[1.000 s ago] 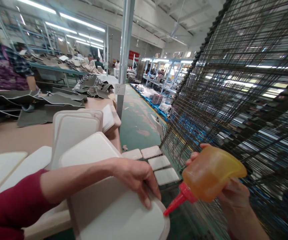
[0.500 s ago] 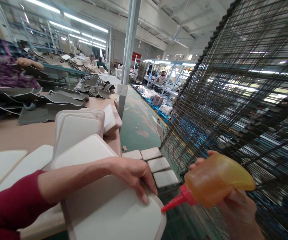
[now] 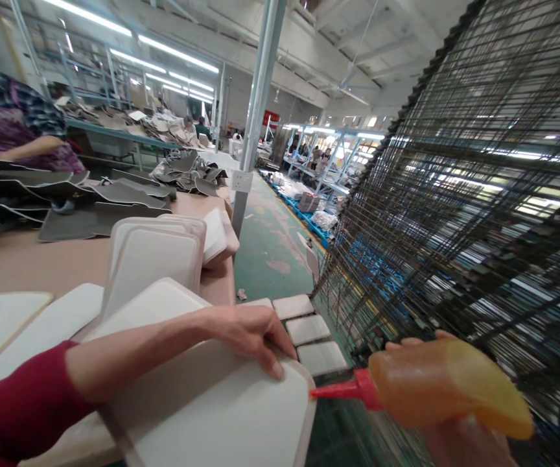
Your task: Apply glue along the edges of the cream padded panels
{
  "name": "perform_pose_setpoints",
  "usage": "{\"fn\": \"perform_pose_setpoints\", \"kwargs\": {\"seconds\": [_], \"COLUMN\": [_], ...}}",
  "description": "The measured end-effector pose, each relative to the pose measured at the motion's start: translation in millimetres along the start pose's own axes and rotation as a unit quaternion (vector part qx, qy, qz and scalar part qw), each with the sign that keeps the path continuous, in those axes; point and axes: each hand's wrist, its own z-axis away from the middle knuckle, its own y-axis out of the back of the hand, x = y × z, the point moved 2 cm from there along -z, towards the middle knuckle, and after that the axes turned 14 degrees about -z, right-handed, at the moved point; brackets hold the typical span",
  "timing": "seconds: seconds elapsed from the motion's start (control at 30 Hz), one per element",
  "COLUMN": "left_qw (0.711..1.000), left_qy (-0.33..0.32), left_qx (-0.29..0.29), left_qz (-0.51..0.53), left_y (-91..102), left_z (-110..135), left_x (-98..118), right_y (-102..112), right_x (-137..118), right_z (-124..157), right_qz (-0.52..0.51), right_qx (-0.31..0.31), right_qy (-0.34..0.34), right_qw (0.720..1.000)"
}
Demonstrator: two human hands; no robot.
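My left hand (image 3: 255, 334) grips the far edge of a white panel with rounded corners and a beige rim (image 3: 221, 402), thumb on its face and fingers over the edge. In my right hand (image 3: 469, 438) is a squeeze glue bottle (image 3: 435, 383), amber and partly see-through, tipped on its side. Its red nozzle (image 3: 338, 389) points left, and the tip touches the panel's rim near the right corner. The bottle hides most of my right fingers. Under my left forearm lies another white panel (image 3: 163, 301).
More panels stand stacked (image 3: 158, 259) on the brown table (image 3: 80, 259), beside grey sheet pieces (image 3: 129, 194). A person (image 3: 22, 123) works at the far left. Several panels (image 3: 321, 357) lie low beyond my hands. A tall wire rack (image 3: 479, 162) rises on the right, and a post (image 3: 258, 97) stands ahead.
The nozzle tip has moved a little up along the panel's rim, and the bottle has tilted flatter, its rear end lower. The panel has turned slightly. The person at left has lowered an arm.
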Motion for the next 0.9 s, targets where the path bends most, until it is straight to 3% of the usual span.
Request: {"fn": "perform_pose_setpoints", "kwargs": {"seconds": [0.4,0.53,0.6,0.7,0.8,0.9], "left_qw": [0.996,0.995,0.995,0.995,0.994,0.992], "left_qy": [0.038,0.051,0.057,0.050,0.045,0.053], "left_qx": [0.039,0.046,0.054,0.070,0.078,0.069], "left_qz": [0.073,0.069,0.061,0.056,0.063,0.088], "left_y": [6.6,10.3,11.9,13.5,14.3,14.8], "left_z": [-3,-3,-3,-3,-3,-3], "left_x": [-11,-16,-18,-23,-28,-33], "right_y": [-19,-17,-7,3,-1,-8], "right_x": [1,-2,0,4,6,8], "right_z": [5,2,-3,-4,2,9], "right_qz": [-0.022,-0.034,-0.051,-0.069,-0.057,-0.033], "right_qx": [0.096,0.149,0.157,0.152,0.113,0.092], "right_qy": [0.019,-0.018,-0.072,-0.110,-0.052,-0.036], "right_qw": [0.995,0.988,0.984,0.980,0.991,0.995]}}
